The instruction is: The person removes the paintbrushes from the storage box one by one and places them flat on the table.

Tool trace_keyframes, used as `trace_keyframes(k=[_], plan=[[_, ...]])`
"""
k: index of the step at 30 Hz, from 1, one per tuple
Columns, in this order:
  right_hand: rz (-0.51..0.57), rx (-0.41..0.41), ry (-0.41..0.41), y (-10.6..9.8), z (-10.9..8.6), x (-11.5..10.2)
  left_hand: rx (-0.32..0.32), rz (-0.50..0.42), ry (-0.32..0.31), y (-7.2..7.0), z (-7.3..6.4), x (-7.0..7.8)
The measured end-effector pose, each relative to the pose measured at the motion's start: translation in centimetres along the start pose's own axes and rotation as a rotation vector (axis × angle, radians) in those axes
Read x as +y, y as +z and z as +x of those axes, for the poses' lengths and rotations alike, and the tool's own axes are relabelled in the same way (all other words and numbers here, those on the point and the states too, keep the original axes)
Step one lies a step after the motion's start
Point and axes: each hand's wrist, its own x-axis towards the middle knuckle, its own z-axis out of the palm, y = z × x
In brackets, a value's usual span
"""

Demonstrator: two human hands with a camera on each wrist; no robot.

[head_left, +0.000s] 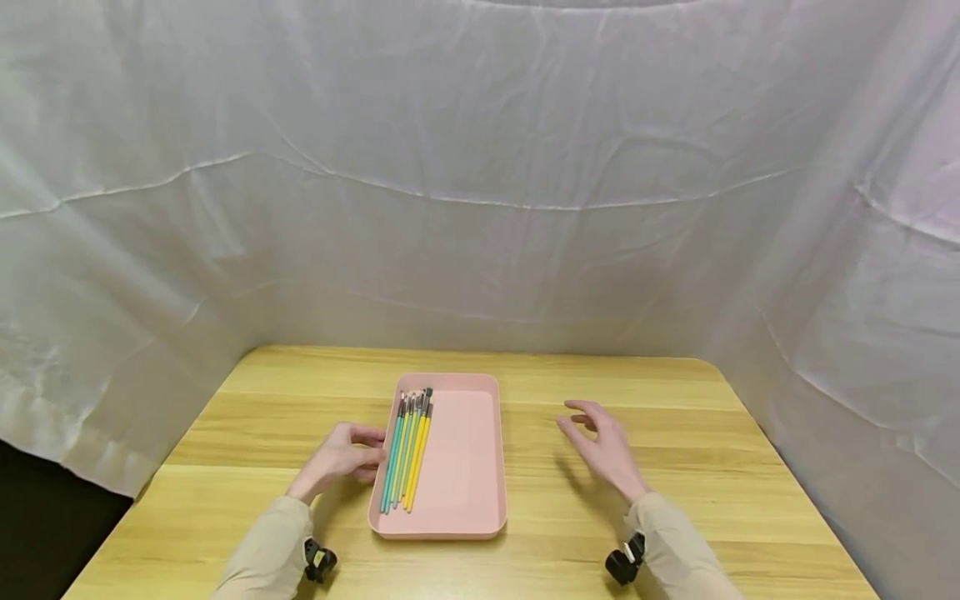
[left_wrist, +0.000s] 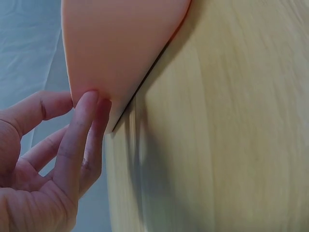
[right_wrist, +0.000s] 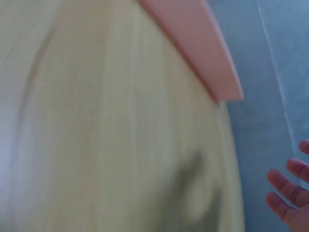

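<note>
A shallow pink tray (head_left: pixel 465 467) lies on the wooden table. Along its left side is a bundle of several paintbrushes (head_left: pixel 405 450) with teal, light green and yellow handles, bristles toward the far end. My left hand (head_left: pixel 345 454) holds the tray's left edge. In the left wrist view, fingers (left_wrist: pixel 77 133) press the outer wall of the tray (left_wrist: pixel 120 43) while another digit reaches over its rim. To the tray's right, my right hand (head_left: pixel 600 446) hovers above the table, fingers loosely bent and holding nothing. The right wrist view catches only some of its fingers (right_wrist: pixel 289 188).
The wooden table (head_left: pixel 712 483) extends on both sides of the tray. A pale grey cloth (head_left: pixel 480 250) hangs behind it and along the sides. Each wrist carries a small black camera, one on the left (head_left: pixel 318 560) and one on the right (head_left: pixel 624 562).
</note>
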Motion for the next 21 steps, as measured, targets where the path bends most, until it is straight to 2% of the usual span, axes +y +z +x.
trace_keyframes(k=[6, 10, 14, 21], plan=[[0.107, -0.086, 0.033, 1.3, 1.4, -2.9, 0.000, 0.003, 0.009, 0.0, 0.3, 0.0], [0.233, -0.229, 0.044, 2.7, 2.8, -5.1, 0.007, 0.009, 0.006, -0.1, 0.5, 0.0], [0.329, -0.364, 0.092, 4.7, 3.9, -6.8, 0.015, 0.011, -0.002, -0.1, 0.6, 0.1], [0.371, -0.489, 0.202, 8.6, 5.6, -9.0, 0.018, 0.003, -0.007, -0.1, 0.6, 0.0]])
